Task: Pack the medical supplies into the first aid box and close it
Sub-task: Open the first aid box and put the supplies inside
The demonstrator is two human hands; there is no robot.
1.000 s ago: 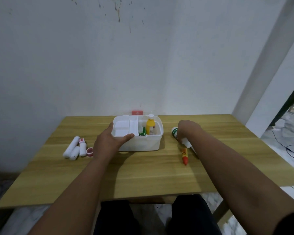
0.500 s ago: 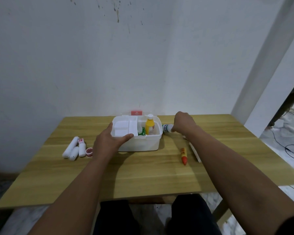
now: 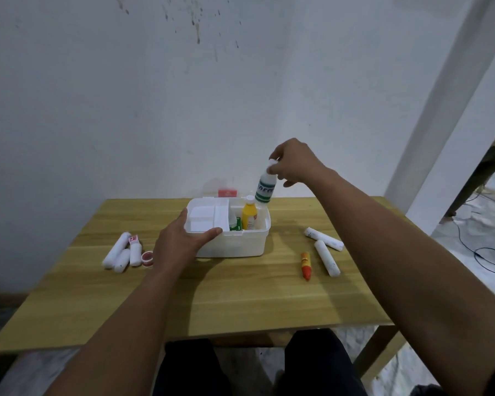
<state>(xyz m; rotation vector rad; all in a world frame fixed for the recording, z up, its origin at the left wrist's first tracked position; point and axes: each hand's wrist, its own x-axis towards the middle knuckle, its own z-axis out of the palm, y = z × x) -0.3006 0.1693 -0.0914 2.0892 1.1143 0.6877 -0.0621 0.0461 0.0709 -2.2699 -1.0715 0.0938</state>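
Wooden table (image 3: 240, 295); right hand (image 3: 293, 164) holds green-banded white bottle (image 3: 265, 190), lettering unreadable.

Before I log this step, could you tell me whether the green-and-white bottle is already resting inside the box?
No, the right hand holds the green-and-white bottle by its top, above the open first aid box.

Left hand (image 3: 183, 241) lies palm down with forearm extended forward, thumb hooked over the near rim of the first aid box (image 3: 235, 244) and fingers spread along its left end. Right hand (image 3: 293, 164) is raised above the box's far right corner, wrist bent downward, fingertips pinching the cap end of a white bottle with green bands (image 3: 265, 190) that hangs nearly upright.
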